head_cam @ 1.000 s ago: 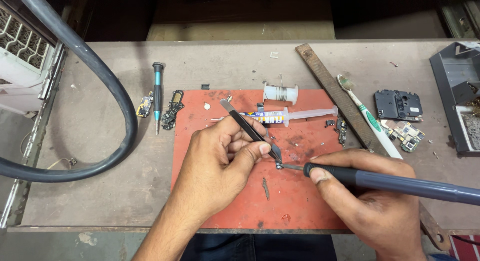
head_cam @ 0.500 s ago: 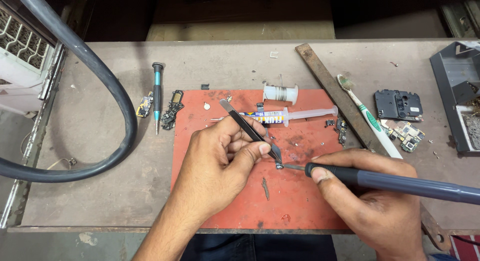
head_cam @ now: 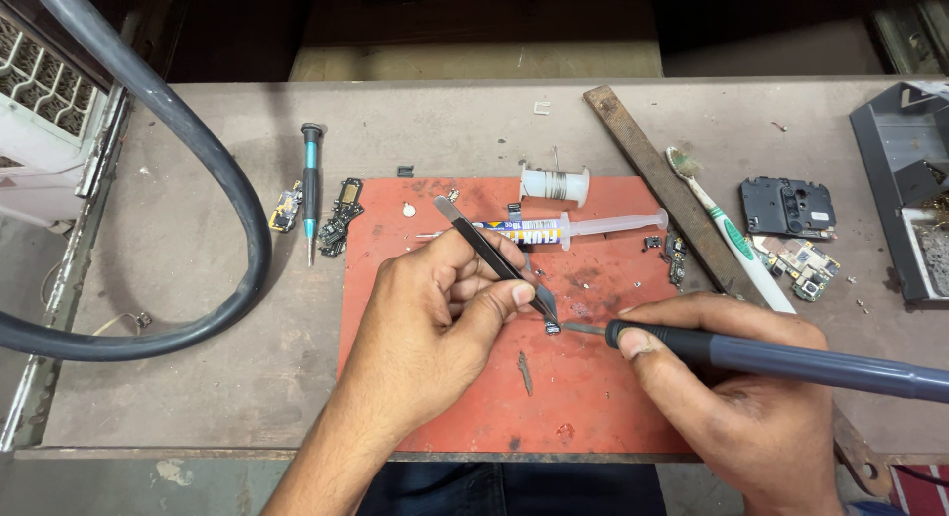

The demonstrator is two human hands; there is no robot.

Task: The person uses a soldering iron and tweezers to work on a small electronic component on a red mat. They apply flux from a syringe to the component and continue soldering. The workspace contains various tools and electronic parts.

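My left hand (head_cam: 435, 323) pinches black tweezers (head_cam: 491, 254) whose tips press a tiny dark part (head_cam: 553, 327) onto the red mat (head_cam: 603, 397). My right hand (head_cam: 736, 397) grips a grey-blue soldering iron (head_cam: 791, 360) like a pen. Its metal tip (head_cam: 583, 329) points left and nearly meets the small part at the tweezer tips. Both hands rest on the mat near its middle.
A flux syringe (head_cam: 563, 228) and a solder spool (head_cam: 554, 185) lie at the mat's far edge. A screwdriver (head_cam: 311, 185) and small circuit boards (head_cam: 341, 215) sit left. A thick grey hose (head_cam: 198, 180) loops at left. A toothbrush (head_cam: 727, 229), a rusty bar (head_cam: 652, 175) and phone parts (head_cam: 789, 208) lie right.
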